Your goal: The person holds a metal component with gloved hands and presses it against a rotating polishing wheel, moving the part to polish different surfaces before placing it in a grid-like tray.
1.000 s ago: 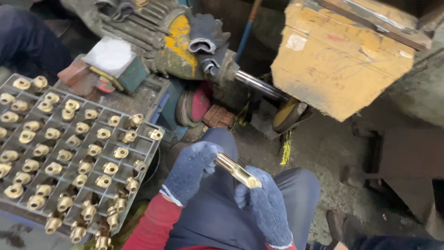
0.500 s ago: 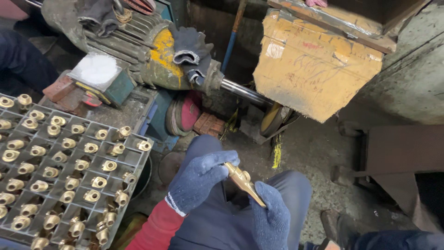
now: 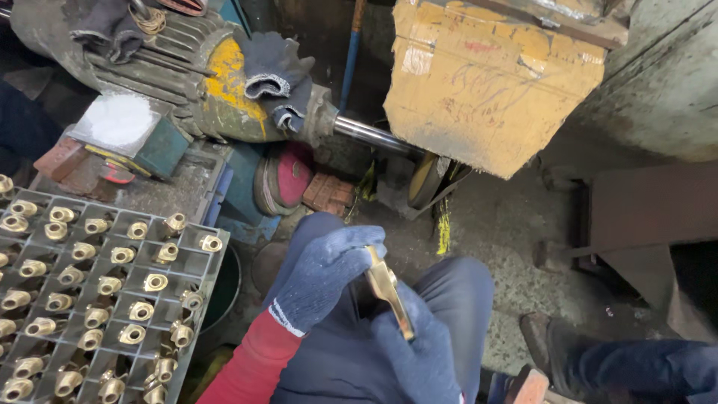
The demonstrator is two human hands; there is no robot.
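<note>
I see both hands gloved, over the lap. Left hand [image 3: 325,273] fingers [image 3: 351,243] clamped on top end of the brass part [image 3: 389,292]; right hand [image 3: 419,352] grips its lower end, fingertips hidden behind the part. Part's shape hard to make out, mostly covered. Left of fingers: grid tray [image 3: 196,295] w/ brass fittings [image 3: 155,282], cut off at frame edge. Above: motor [image 3: 194,82], polishing wheel [image 3: 424,179] half hidden under yellow guard [image 3: 486,82].
</note>
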